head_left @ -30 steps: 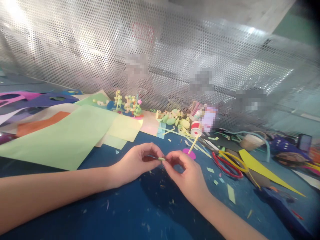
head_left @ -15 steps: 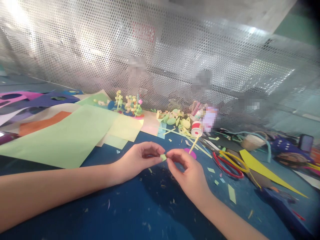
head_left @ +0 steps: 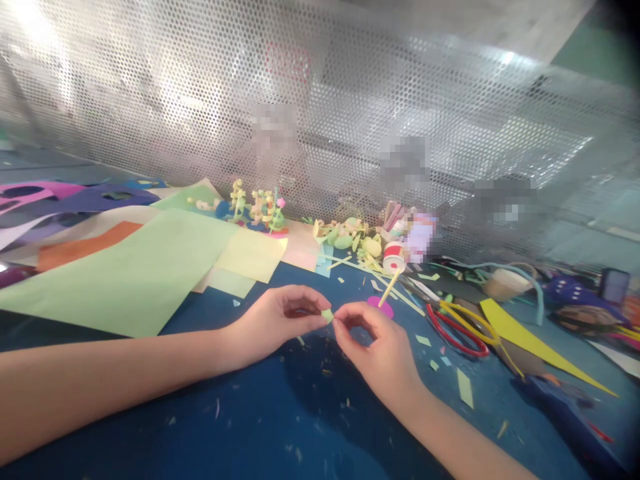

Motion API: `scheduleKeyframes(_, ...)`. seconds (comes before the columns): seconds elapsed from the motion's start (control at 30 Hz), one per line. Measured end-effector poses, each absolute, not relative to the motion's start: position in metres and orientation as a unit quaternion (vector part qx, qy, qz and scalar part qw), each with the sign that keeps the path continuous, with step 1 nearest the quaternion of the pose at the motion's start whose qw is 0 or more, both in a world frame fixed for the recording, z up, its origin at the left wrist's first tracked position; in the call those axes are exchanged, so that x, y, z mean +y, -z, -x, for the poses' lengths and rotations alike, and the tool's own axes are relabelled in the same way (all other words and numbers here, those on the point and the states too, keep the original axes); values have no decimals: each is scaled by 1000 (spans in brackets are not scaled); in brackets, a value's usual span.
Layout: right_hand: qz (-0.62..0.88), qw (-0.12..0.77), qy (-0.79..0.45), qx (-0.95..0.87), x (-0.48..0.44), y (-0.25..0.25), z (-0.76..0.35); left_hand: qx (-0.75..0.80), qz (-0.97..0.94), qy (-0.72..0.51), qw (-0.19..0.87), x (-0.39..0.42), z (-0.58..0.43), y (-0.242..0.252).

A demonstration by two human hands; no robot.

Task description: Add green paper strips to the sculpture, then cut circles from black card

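My left hand (head_left: pixel 273 323) and my right hand (head_left: pixel 380 350) meet over the blue table (head_left: pixel 260 420). Between their fingertips sits a tiny pale green paper piece (head_left: pixel 327 315). Both hands pinch it, thumb against forefinger, with the other fingers curled. A pink paper disc (head_left: pixel 380 307) with a yellow stick lies just behind my right hand. Red-handled scissors (head_left: pixel 453 330) rest to the right of it.
Large green, yellow and orange paper sheets (head_left: pixel 130 280) cover the left of the table. Small paper figures (head_left: pixel 255 210) and scraps stand along a perforated metal screen (head_left: pixel 320 113) at the back. A yellow paper triangle (head_left: pixel 525 343), cords and clutter fill the right side.
The green piece showed as a thin strip one second ago; it now looks like a small folded bit. Both hands stay pinched together, shifted only slightly.
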State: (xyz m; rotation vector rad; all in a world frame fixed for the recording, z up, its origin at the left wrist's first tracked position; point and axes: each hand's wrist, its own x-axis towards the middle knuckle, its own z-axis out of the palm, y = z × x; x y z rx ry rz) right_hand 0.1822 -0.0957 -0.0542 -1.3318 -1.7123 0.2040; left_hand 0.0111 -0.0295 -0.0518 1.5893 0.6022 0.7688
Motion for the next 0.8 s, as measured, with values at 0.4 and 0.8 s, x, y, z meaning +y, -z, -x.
scheduleKeyframes(0.4, 523, 440, 14, -730, -101, 51, -179, 227, -709, -321, 585, -31, -11, 56)
scheduleKeyframes(0.8, 545, 464, -93, -692, -97, 54, -184, 235, -692, -309, 608, -29, -10, 53)
